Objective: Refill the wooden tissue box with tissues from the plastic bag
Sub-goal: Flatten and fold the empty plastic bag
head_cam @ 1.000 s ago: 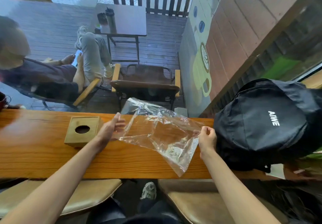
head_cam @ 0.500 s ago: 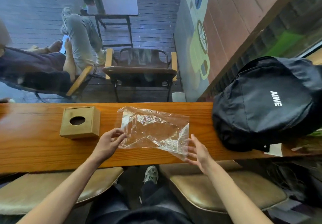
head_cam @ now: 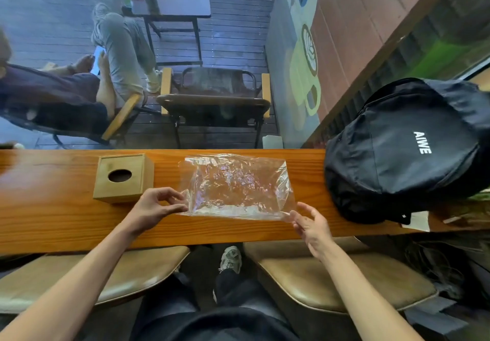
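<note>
The wooden tissue box (head_cam: 122, 178) stands on the counter (head_cam: 53, 221), its oval top hole dark, with no tissue showing. To its right the clear plastic bag (head_cam: 238, 186) lies flat and crumpled on the wood; I see no tissues inside it. My left hand (head_cam: 155, 208) lightly pinches the bag's near-left corner between thumb and fingers, just in front of the box. My right hand (head_cam: 310, 224) hovers at the bag's near-right corner, fingers spread and fingertips just touching the plastic.
A black backpack (head_cam: 403, 149) fills the right end of the counter. Two padded stools (head_cam: 331, 282) stand under the counter's near edge. Behind the glass are a chair, a small table and a seated person.
The bag went from being held up in both hands to lying flat on the counter. My right hand let go and opened, and my view tilted down.
</note>
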